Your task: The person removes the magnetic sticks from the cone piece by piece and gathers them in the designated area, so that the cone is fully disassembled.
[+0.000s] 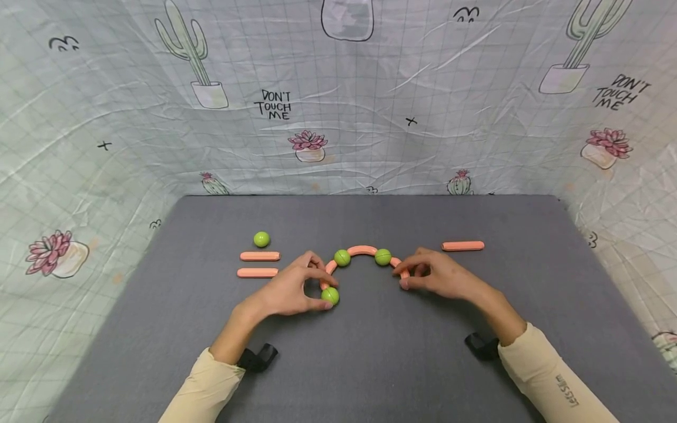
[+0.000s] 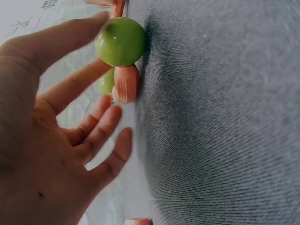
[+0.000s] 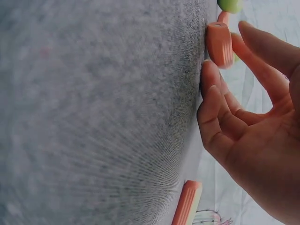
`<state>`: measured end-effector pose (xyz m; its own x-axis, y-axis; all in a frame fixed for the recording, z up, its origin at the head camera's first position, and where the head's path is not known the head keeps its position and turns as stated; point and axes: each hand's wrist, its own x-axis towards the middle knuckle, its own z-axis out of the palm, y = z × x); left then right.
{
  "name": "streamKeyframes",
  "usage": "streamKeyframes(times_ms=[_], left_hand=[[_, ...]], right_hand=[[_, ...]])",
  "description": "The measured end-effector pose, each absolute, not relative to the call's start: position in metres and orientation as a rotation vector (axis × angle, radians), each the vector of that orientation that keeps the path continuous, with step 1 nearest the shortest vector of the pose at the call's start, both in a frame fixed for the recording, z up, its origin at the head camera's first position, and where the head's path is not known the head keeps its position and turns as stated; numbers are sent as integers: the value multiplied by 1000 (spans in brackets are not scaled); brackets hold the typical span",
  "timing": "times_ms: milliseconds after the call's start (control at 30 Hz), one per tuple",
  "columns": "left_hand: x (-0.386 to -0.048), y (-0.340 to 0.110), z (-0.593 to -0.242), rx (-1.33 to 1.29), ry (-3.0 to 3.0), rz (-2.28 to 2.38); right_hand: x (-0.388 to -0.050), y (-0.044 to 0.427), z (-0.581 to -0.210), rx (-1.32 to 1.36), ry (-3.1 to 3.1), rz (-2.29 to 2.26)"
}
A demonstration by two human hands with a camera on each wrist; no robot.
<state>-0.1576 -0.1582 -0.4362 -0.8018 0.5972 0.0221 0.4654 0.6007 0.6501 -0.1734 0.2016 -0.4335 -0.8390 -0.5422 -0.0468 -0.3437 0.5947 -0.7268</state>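
Note:
Several ribbed orange pieces and green balls form an arch on the grey table. My left hand [image 1: 293, 286] pinches the green ball [image 1: 330, 295] at the arch's left end between thumb and index finger. That ball [image 2: 121, 41] touches the end of a curved orange piece [image 2: 126, 84] in the left wrist view. At the arch's right end, my right hand [image 1: 436, 274] holds a curved orange piece [image 3: 220, 44] with thumb and index finger. Its other fingers are curled near the table. Another curved orange piece [image 1: 362, 250] joins two green balls at the top.
Two straight orange sticks [image 1: 260, 257] and a loose green ball [image 1: 261, 239] lie left of the arch. One more straight orange stick [image 1: 462, 246] lies at the right. Patterned cloth [image 1: 359, 153] hangs behind and beside the grey table [image 1: 365, 364].

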Motion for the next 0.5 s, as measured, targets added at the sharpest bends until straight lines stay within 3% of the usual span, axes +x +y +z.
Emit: streamKeyframes(times_ms=[500], left_hand=[[-181,-122,-433,767,2829,1169]], right_hand=[[-183,194,-433,-543,2584,-1108]])
